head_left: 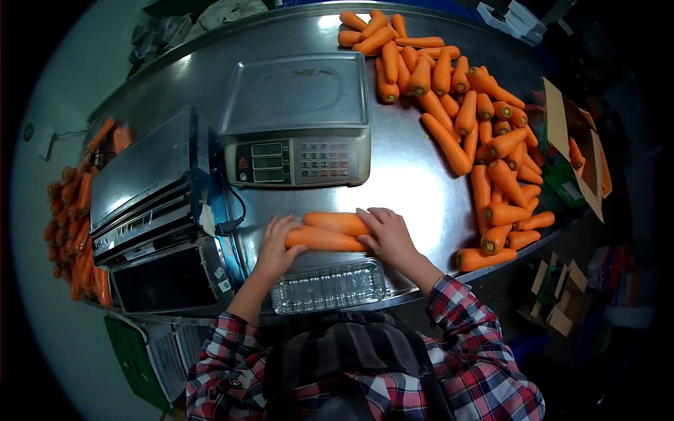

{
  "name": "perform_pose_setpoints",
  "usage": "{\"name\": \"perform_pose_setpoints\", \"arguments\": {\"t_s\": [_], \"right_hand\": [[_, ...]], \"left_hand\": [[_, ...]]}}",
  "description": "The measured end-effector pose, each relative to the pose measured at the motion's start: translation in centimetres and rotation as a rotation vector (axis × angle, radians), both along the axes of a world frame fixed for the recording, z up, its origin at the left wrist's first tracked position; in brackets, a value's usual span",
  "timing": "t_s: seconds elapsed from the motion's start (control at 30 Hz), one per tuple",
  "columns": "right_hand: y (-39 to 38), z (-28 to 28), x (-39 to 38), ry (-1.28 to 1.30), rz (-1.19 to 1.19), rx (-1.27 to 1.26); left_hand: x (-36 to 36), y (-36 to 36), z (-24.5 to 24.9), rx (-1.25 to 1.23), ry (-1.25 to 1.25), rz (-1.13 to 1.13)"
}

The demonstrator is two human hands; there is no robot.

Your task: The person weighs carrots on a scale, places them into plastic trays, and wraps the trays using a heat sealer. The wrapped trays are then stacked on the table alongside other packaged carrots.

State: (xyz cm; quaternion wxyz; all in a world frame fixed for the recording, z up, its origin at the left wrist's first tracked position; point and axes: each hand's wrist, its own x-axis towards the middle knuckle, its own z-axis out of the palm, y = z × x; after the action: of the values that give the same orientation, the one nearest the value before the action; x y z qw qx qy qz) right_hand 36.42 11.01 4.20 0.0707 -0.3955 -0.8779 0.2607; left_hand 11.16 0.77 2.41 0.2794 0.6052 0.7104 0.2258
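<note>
Two carrots (330, 239) lie side by side on the steel table, between my two hands. My left hand (279, 245) is curled round their left ends, and my right hand (388, 237) holds their right ends. Just below them, at the table's front edge, sits a clear plastic tray (328, 288) with no carrots in it. Behind the carrots stands a weighing scale (298, 126) with a bare metal pan.
Many loose carrots (502, 175) are heaped on the right of the steel table (414, 203). A wrapping machine (151, 217) stands at the left, with more carrots (74, 224) beyond it. Cardboard boxes (554, 112) are at the right.
</note>
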Motion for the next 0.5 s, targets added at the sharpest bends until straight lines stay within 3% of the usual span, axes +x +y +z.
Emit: {"name": "perform_pose_setpoints", "arguments": {"t_s": [0.07,0.2,0.23,0.3,0.33,0.4,0.47,0.5], "right_hand": [[-0.7,-0.7,-1.1,-0.046,-0.003,0.123],[-0.1,-2.4,0.2,0.246,-0.219,-0.248],[-0.3,-2.5,1.2,0.337,-0.326,-0.121],[-0.2,-3.2,3.2,0.121,-0.383,-0.122],[-0.1,-2.9,3.4,0.032,-0.445,-0.311],[-0.3,-4.5,3.6,0.298,-0.434,-0.866],[-0.9,-5.4,2.6,0.442,-0.482,-0.945],[-0.8,-5.6,2.5,0.421,-0.505,-0.930]], "left_hand": [[-0.5,0.0,-0.1,-0.010,-0.015,-0.016],[-1.8,0.1,-0.2,0.000,-0.080,-0.058],[-2.3,0.0,-1.0,0.110,-0.067,-0.045],[-2.8,0.7,-1.6,-0.009,-0.329,0.286],[-3.3,1.0,-2.1,-0.068,-0.458,0.453],[-4.2,1.2,-3.8,-0.193,-0.487,0.421],[-3.0,1.8,-1.2,-0.293,-0.545,0.452],[-3.7,1.5,-2.8,-0.203,-0.571,0.368]]}}
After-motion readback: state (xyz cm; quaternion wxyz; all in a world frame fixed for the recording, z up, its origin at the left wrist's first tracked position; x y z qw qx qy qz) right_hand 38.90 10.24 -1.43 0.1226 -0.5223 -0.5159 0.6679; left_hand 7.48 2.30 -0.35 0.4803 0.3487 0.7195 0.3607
